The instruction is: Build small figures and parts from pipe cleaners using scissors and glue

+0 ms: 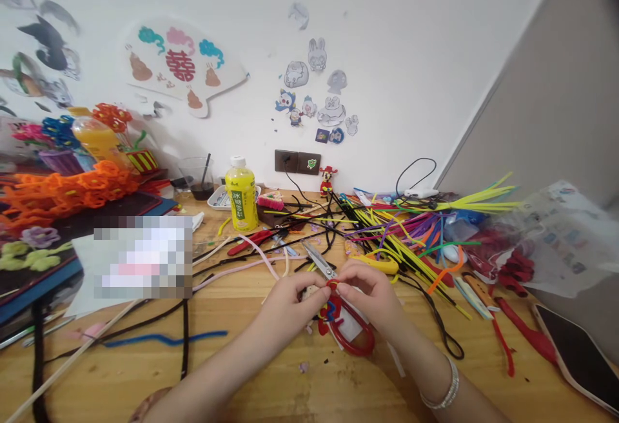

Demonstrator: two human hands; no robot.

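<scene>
Two hands: left hand [289,302] and right hand [363,295] together, fingertips clamped on one red pipe-cleaner loop [349,339].
Loop position: between the hands, above the wooden desk [271,371], lower curve hanging below the fingers.
Right wrist: silver bangle [441,387].
Nearest tool: metal scissors [318,260], just beyond the hands, blades toward the fingers.
Surroundings: multicoloured pipe-cleaner heap [396,249] to the right; yellow bottle [240,194] farther back, near the wall.

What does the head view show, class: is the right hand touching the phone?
Apart: the head view shows pipe cleaners between the right hand and the phone.
</scene>
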